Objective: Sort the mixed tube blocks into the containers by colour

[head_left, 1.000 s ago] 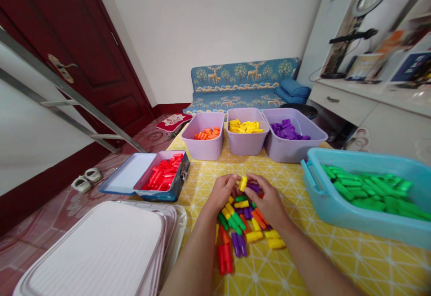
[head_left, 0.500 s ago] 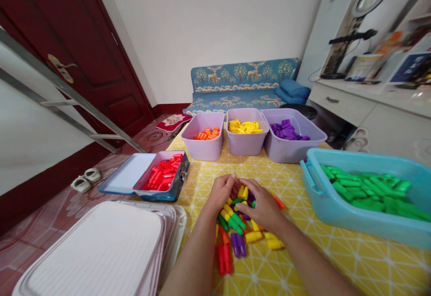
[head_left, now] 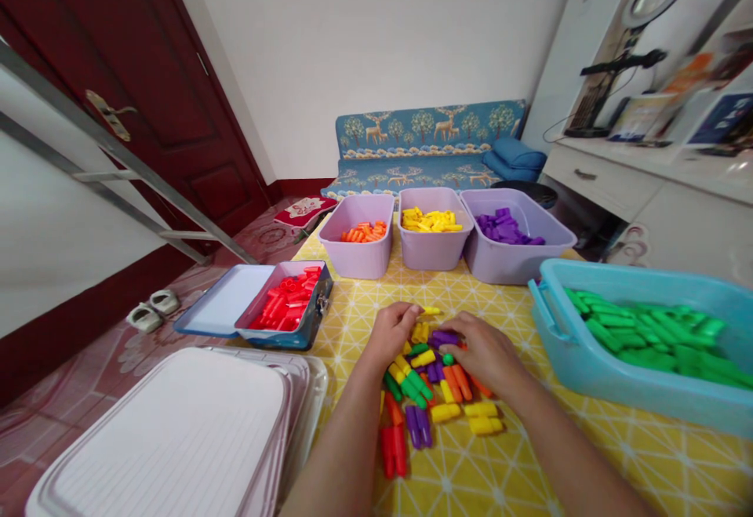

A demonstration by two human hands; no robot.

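Observation:
My left hand (head_left: 393, 336) is at the left of a pile of small coloured plastic tube-shaped pieces. Its thumb and forefinger are pinched together, with a yellow tube piece (head_left: 431, 311) showing at the tips. Opposite, my right hand (head_left: 485, 351) curves over the pile's right side, thumb and fingers apart. A purple piece (head_left: 443, 338) lies between those fingertips, beside a green round end (head_left: 448, 359). Nearer me lie joined green-and-yellow pieces (head_left: 415, 387), a purple pair (head_left: 419, 427), a red pair (head_left: 394, 451), orange pieces (head_left: 457, 383) and yellow pieces (head_left: 485, 425).
Lilac bins at the back hold orange (head_left: 356, 264), yellow (head_left: 435, 254) and purple (head_left: 500, 264) pieces. On the right stands a turquoise tub (head_left: 641, 391) of green pieces. An open tin case (head_left: 309, 333) of red pieces and stacked white lids (head_left: 170, 431) are on the left.
My hands have moved apart, the right one shifting right. More purple, orange and yellow pieces show between them, and a yellow piece now appears at my left fingertips.

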